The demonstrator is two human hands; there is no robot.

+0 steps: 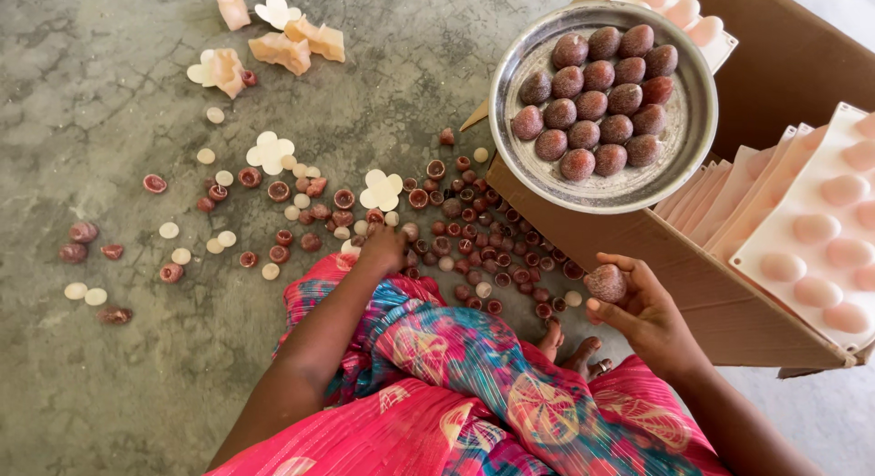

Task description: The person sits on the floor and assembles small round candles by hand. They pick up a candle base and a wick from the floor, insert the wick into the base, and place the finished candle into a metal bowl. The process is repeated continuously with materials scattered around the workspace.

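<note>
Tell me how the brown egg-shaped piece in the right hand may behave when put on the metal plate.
The piece looks rounded, so it may roll on the plate unless nested against the others there. Its surface seems dusty-matte, probably not slippery. The right hand holds it by fingertips, suggesting it is light.

Floor [109, 348]: carries everything; the person sits at its near edge.
Scattered pieces [474, 230]: spread over the floor's middle, from the left side across to the foot of the box.
Left hand [383, 250]: down on the floor among the scattered pieces, at their near edge.
Loose moulds [287, 43]: on the floor near its far edge, behind the scattered pieces.
Cardboard box [711, 294]: on the floor at the right side.
Tray [684, 148]: rests on the box's far left rim.
Balls [597, 102]: in rows inside the tray.
Mould sheets [820, 230]: stand in the box, right of the tray.
Right hand [638, 307]: just before the box's near wall, holding one ball [606, 283].
</note>
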